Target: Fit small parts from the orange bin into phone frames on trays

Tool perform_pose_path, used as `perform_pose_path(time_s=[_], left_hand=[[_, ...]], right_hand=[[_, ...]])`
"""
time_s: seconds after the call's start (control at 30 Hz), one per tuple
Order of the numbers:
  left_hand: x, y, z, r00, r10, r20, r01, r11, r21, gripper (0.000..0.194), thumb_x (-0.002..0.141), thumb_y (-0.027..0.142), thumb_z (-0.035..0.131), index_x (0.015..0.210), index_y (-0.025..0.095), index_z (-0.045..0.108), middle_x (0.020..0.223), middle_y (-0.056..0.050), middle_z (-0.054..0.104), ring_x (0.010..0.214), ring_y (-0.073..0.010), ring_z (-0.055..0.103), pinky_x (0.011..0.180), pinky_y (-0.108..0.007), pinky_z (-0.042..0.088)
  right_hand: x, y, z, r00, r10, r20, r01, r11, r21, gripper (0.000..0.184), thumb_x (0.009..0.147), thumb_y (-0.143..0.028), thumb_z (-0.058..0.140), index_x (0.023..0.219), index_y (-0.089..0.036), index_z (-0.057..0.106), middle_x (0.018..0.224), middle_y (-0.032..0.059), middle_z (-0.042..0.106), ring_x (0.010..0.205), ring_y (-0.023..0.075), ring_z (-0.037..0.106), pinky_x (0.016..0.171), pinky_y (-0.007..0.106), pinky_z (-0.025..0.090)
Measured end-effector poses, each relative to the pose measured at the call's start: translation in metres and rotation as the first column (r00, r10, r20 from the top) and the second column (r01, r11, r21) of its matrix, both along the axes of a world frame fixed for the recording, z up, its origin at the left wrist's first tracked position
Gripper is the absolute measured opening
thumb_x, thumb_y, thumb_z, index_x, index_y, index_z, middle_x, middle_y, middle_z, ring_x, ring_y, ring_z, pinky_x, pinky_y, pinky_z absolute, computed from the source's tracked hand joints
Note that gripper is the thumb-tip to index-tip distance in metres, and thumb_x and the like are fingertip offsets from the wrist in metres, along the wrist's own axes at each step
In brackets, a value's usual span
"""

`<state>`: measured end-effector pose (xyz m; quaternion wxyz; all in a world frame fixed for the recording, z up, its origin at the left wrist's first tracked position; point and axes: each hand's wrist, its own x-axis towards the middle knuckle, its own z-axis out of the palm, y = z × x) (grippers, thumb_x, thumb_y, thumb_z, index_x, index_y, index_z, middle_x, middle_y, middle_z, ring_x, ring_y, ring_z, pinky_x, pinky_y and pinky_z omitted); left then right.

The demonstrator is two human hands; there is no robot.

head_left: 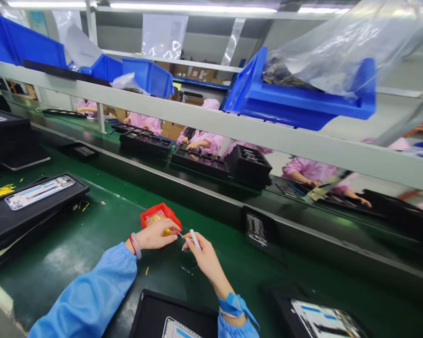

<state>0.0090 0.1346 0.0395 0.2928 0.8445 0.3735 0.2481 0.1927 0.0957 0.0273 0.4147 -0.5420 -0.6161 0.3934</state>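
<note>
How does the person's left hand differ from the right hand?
The left hand is at the red box, while the right hand holds a white pen-like tool. The left hand has a pale bangle at its wrist; the right hand, a blue band. Both come from blue sleeves.

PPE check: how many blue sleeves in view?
2: left sleeve, behind the left hand at the red tray; right sleeve, behind the right hand holding a white tool. Bottom edge cuts off both.
</note>
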Motion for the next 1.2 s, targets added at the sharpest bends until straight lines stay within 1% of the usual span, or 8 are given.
perform_pose_path(time_s=[0.13, 0.27, 0.43, 0.53, 0.6, 0.87, 1.07, 1.2], left_hand=[[0.008, -0.005, -0.004, 0.997, -0.016, 0.076, 0.02, 0.999, -0.046, 0.011, 0.084, 0.021, 0.053, 0.081, 0.015, 0.061, 0.083, -0.004, 0.067, 0.078, -0.0164, 0.062, 0.073, -0.025, 0.048], [0.012, -0.006, -0.007, 0.992, 0.002, 0.126, 0.006, 0.998, -0.065, 0.012, 0.084, 0.019, 0.049, 0.075, 0.016, 0.057, 0.078, -0.002, 0.064, 0.073, -0.0153, 0.06, 0.07, -0.025, 0.047], [0.011, -0.005, -0.009, 0.987, 0.031, 0.157, -0.019, 0.997, -0.074, 0.014, 0.081, 0.011, 0.042, 0.081, 0.017, 0.055, 0.083, -0.003, 0.064, 0.076, -0.0153, 0.06, 0.072, -0.025, 0.048], [0.012, -0.006, -0.011, 0.987, 0.047, 0.156, -0.036, 0.997, -0.071, 0.017, 0.08, 0.01, 0.04, 0.084, 0.018, 0.054, 0.082, -0.002, 0.063, 0.074, -0.0151, 0.059, 0.07, -0.025, 0.048], [0.014, -0.008, -0.011, 0.988, 0.045, 0.146, -0.036, 0.997, -0.066, 0.016, 0.08, 0.011, 0.039, 0.084, 0.019, 0.053, 0.08, -0.002, 0.062, 0.072, -0.0151, 0.058, 0.068, -0.025, 0.048], [0.018, -0.014, -0.009, 0.996, 0.043, 0.08, -0.041, 0.999, -0.021, 0.015, 0.081, 0.012, 0.039, 0.082, 0.018, 0.052, 0.084, -0.006, 0.061, 0.075, -0.0188, 0.057, 0.074, -0.03, 0.048], [0.015, -0.014, -0.007, 0.996, 0.041, 0.077, -0.039, 0.999, -0.026, 0.014, 0.078, 0.011, 0.042, 0.078, 0.019, 0.054, 0.079, -0.003, 0.062, 0.072, -0.0181, 0.057, 0.073, -0.029, 0.048], [0.004, -0.007, 0.0, 0.982, 0.126, 0.143, -0.121, 0.992, -0.042, 0.012, 0.078, 0.013, 0.045, 0.077, 0.02, 0.055, 0.079, -0.003, 0.061, 0.076, -0.0197, 0.057, 0.077, -0.032, 0.047]], right_hand=[[0.001, -0.003, -0.003, 1.0, 0.023, 0.011, -0.023, 1.0, 0.009, 0.031, 0.074, -0.048, 0.051, 0.077, -0.018, 0.06, 0.06, 0.0017, 0.063, 0.055, 0.0157, 0.053, 0.056, 0.027, 0.042], [0.001, -0.003, -0.005, 0.999, 0.009, 0.038, -0.01, 1.0, 0.023, 0.029, 0.075, -0.046, 0.05, 0.079, -0.019, 0.058, 0.063, 0.0015, 0.064, 0.056, 0.0163, 0.056, 0.056, 0.027, 0.044], [-0.002, -0.006, -0.005, 0.967, -0.203, 0.151, 0.176, 0.968, 0.177, 0.023, 0.075, -0.043, 0.054, 0.074, -0.02, 0.057, 0.072, 0.0033, 0.064, 0.06, 0.0175, 0.058, 0.056, 0.028, 0.045], [-0.006, -0.009, -0.004, 0.946, -0.212, 0.245, 0.138, 0.948, 0.288, 0.021, 0.078, -0.037, 0.053, 0.068, -0.021, 0.062, 0.072, 0.0049, 0.063, 0.063, 0.0188, 0.059, 0.059, 0.029, 0.046], [-0.01, -0.012, -0.003, 0.93, -0.218, 0.294, 0.119, 0.94, 0.32, 0.02, 0.08, -0.032, 0.052, 0.071, -0.021, 0.066, 0.075, 0.0058, 0.064, 0.066, 0.0192, 0.061, 0.059, 0.028, 0.046], [-0.015, -0.016, -0.005, 0.887, -0.221, 0.405, 0.082, 0.94, 0.331, 0.024, 0.079, -0.021, 0.046, 0.082, -0.02, 0.07, 0.082, 0.0057, 0.068, 0.069, 0.0186, 0.063, 0.061, 0.027, 0.046], [-0.014, -0.018, -0.006, 0.879, -0.214, 0.426, 0.067, 0.94, 0.334, 0.021, 0.073, -0.016, 0.047, 0.077, -0.023, 0.066, 0.08, 0.0026, 0.067, 0.068, 0.0174, 0.062, 0.061, 0.025, 0.044], [-0.009, -0.012, 0.0, 0.875, -0.241, 0.419, 0.118, 0.947, 0.299, 0.018, 0.071, -0.016, 0.047, 0.074, -0.023, 0.064, 0.08, 0.0023, 0.066, 0.069, 0.0183, 0.061, 0.06, 0.026, 0.043]])
